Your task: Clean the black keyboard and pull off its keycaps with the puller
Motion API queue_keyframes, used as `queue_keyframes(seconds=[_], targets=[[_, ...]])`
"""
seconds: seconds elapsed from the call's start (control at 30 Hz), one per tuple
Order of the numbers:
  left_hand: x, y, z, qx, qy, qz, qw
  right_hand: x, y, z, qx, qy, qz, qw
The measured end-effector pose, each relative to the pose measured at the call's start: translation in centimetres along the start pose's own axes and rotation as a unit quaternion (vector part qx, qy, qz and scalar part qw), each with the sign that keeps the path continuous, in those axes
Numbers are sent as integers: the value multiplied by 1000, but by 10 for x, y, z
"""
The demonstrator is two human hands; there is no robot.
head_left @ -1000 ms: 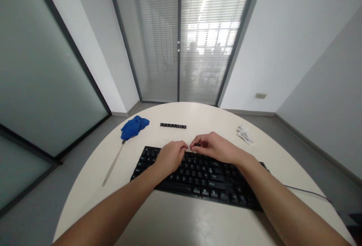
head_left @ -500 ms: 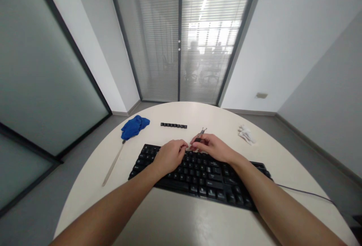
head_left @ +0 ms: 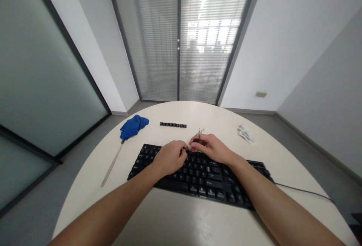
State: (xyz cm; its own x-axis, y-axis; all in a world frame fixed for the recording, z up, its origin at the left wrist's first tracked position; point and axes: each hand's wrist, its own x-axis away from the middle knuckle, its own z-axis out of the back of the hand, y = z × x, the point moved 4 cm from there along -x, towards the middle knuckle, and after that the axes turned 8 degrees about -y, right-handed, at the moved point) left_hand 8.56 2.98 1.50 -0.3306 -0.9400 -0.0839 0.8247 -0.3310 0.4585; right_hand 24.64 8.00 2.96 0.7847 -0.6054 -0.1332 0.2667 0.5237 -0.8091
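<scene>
A black keyboard lies across the table in front of me, partly hidden under both hands and forearms. My right hand is closed around a keycap puller, whose thin metal prongs point away from me above the keyboard's far edge. Curled over the far row of keys, my left hand has its fingertips pressed together, close to the right fingertips. Whatever is between the left fingers is too small to make out. Beyond the hands, a row of loose black keycaps sits on the table.
At the left lies a blue cloth, with a thin pale stick running from it toward me. A crumpled white tissue rests at the right. The keyboard's cable trails off the right side of the round table.
The puller's prongs have turned slightly to the left in my right hand. My fingertips have come closer together. The keyboard and the keycap row stay in place.
</scene>
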Motion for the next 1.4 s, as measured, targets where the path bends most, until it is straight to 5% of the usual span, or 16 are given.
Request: queue_keyframes(seconds=[0.27, 0.5, 0.9, 1.4], targets=[[1, 3, 1, -17, 3, -1, 1000, 0, 0, -2, 79, 5, -17, 997], [3, 6, 2, 8, -1, -18, 1000, -3, 8, 0, -37, 17, -47, 998], [1, 2, 1, -15, -6, 6, 1000, 0, -4, -4, 70, -23, 41, 996], [2, 3, 0, 26, 1, -17, 1000, -4, 10, -3, 2, 24, -43, 999]])
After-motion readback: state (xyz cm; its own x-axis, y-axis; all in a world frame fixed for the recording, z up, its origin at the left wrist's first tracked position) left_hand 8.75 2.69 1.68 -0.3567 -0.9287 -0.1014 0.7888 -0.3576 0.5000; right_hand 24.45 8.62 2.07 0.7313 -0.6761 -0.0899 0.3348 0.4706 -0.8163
